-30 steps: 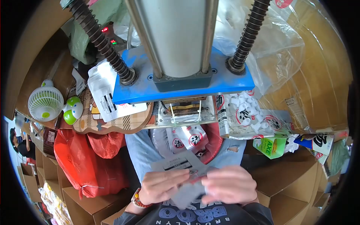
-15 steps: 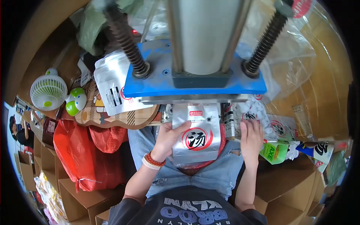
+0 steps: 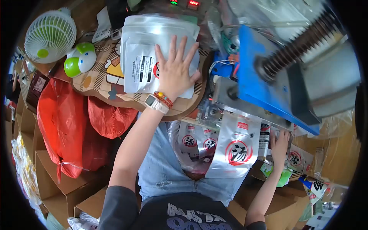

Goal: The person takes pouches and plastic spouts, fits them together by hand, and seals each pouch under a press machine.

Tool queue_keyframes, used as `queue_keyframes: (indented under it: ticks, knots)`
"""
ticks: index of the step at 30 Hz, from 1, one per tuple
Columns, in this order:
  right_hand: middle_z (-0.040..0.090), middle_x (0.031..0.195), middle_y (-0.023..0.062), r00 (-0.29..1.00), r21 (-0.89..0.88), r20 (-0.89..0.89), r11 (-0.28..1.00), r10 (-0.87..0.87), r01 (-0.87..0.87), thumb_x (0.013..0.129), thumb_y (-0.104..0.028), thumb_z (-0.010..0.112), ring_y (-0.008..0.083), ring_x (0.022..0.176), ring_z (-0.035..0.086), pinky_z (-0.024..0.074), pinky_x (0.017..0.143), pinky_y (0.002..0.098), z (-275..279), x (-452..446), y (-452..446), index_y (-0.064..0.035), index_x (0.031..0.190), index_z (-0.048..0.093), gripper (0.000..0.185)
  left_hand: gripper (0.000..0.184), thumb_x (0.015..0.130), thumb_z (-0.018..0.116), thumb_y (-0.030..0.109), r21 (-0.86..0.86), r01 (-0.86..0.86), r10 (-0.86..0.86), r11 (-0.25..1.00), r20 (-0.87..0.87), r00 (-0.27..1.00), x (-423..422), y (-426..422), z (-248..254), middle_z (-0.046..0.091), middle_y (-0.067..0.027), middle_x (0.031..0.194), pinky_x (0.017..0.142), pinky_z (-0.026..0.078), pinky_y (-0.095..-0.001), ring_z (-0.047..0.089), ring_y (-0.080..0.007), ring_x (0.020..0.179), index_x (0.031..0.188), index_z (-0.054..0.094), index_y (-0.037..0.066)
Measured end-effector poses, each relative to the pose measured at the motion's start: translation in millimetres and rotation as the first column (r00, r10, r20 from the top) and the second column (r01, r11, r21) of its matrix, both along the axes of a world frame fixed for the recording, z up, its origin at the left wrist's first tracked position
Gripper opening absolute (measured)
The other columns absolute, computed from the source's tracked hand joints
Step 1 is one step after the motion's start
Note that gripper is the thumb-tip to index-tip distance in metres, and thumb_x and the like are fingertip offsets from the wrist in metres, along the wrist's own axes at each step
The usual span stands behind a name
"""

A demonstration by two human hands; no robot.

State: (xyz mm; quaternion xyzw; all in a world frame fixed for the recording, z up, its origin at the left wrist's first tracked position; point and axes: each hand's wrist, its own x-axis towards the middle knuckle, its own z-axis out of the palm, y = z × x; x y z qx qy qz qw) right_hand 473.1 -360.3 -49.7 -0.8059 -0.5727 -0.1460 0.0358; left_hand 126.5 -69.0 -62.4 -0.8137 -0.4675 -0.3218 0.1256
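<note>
My left hand [image 3: 176,71] lies flat with fingers spread on a stack of silver pouches [image 3: 132,53] on the patterned board. A silver pouch with a black character in a red ring [image 3: 220,163] hangs below the metal bar of the blue press [image 3: 264,69], above my lap; neither hand touches it. My right hand [image 3: 280,149] is at the right, below the press, with fingers stretched toward silver packets [image 3: 263,140]. Its fingertips are partly hidden. Between my knees, more printed pouches [image 3: 189,140] lie in a plastic-lined container.
A white and green fan [image 3: 51,36] stands at the far left of the board [image 3: 103,84]. Red plastic bags [image 3: 61,126] hang below it, over cardboard boxes [image 3: 57,172]. A threaded rod with a spring [image 3: 303,42] rises from the press at the right.
My left hand has left the hanging pouch and moved up and left onto the pouch stack. The view has turned left. My right hand stays by the packets at the right.
</note>
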Motion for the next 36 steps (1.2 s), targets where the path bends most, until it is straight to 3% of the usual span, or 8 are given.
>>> queue_keyframes:
  ticks: [5,11,16,21,25,29,33,36]
  knots:
    - [0.046,0.138,0.0258,0.979,0.014,-0.200,0.999,-0.043,0.046,0.096,-0.008,0.057,0.0466,0.121,0.049,0.0425,0.097,0.0468,12.3,-24.2,5.3,-0.0036,0.136,0.048,0.042,0.082,0.078,0.066,0.048,-0.092,-0.019,0.021,0.996,0.022,1.000,-17.6,-8.6,0.3,0.032,-0.0052,0.157,0.113,0.011,-0.0703,0.023,-0.0297,0.148,0.152,0.035,0.028]
    - [0.056,0.123,0.0169,0.897,0.143,-0.441,0.984,-0.028,0.102,0.092,0.002,0.057,0.0196,0.088,0.058,0.0468,0.070,0.0261,2.7,-8.9,-6.0,-0.0010,0.129,0.055,0.037,0.073,0.085,0.062,0.051,-0.051,-0.022,0.028,0.998,0.117,0.993,-18.0,-6.0,-10.7,0.036,-0.0042,0.155,0.114,0.013,-0.0679,0.026,-0.0273,0.147,0.149,0.040,0.026]
    - [0.059,0.112,0.0101,0.935,0.198,-0.353,0.980,0.041,0.032,0.090,0.003,0.059,0.0162,0.088,0.059,0.0461,0.070,0.0252,5.9,-3.0,-6.6,0.0006,0.123,0.058,0.033,0.066,0.093,0.055,0.053,0.020,0.082,-0.083,0.996,0.404,0.911,-40.7,-21.0,-0.6,0.035,-0.0087,0.157,0.114,0.012,-0.0656,0.025,-0.0320,0.148,0.148,0.044,0.018]
    - [0.060,0.099,0.0084,0.976,0.123,-0.211,0.990,-0.048,0.075,0.086,0.003,0.062,0.0186,0.086,0.057,0.0456,0.074,0.0279,16.5,-13.4,-4.6,0.0008,0.113,0.064,0.027,0.076,0.084,0.068,0.054,-0.140,-0.015,0.065,0.990,0.363,0.930,-85.2,-89.1,11.0,0.034,-0.0131,0.157,0.113,0.009,-0.0667,0.028,-0.0372,0.146,0.147,0.046,0.017]
    - [0.060,0.095,0.0075,0.971,0.149,-0.227,0.983,-0.069,0.104,0.086,0.002,0.064,0.0177,0.082,0.054,0.0452,0.075,0.0293,17.5,-19.0,-1.6,0.0012,0.110,0.065,0.025,0.077,0.079,0.060,0.062,-0.384,-0.004,-0.020,0.923,-0.059,0.998,-104.9,-106.9,-26.3,0.030,-0.0109,0.159,0.113,0.010,-0.0687,0.026,-0.0292,0.148,0.145,0.048,0.025]
    - [0.059,0.091,0.0067,0.963,0.341,-0.267,0.932,-0.033,0.126,0.086,-0.003,0.068,0.0170,0.077,0.051,0.0439,0.074,0.0288,14.5,-22.9,-1.2,0.0014,0.108,0.065,0.023,0.032,0.084,0.065,0.013,-0.145,0.106,-0.109,0.984,-0.011,0.994,-112.3,-124.9,-27.2,0.063,-0.0082,0.127,0.104,0.043,-0.0504,0.061,-0.0298,0.121,0.116,0.070,0.017]
    - [0.062,0.101,0.0056,0.979,0.465,-0.204,0.879,-0.007,0.104,0.088,-0.002,0.067,0.0145,0.079,0.053,0.0449,0.077,0.0281,30.2,-54.8,-17.5,0.0003,0.112,0.066,0.024,0.034,0.078,0.067,0.008,-0.106,0.230,-0.227,0.967,0.041,0.973,-122.4,-125.7,-23.0,0.066,-0.0058,0.120,0.087,0.055,-0.0374,0.066,-0.0299,0.110,0.112,0.070,0.013]
    - [0.062,0.113,0.0105,0.808,0.701,-0.567,0.608,0.161,0.371,0.084,0.001,0.068,0.0207,0.096,0.059,0.0466,0.090,0.0325,33.7,-111.2,-36.4,-0.0008,0.107,0.067,0.023,0.035,0.071,0.070,0.003,-0.246,0.274,-0.264,0.930,0.075,0.962,-120.5,-139.8,-9.4,0.070,-0.0054,0.109,0.081,0.057,-0.0393,0.068,-0.0294,0.104,0.106,0.072,0.011]
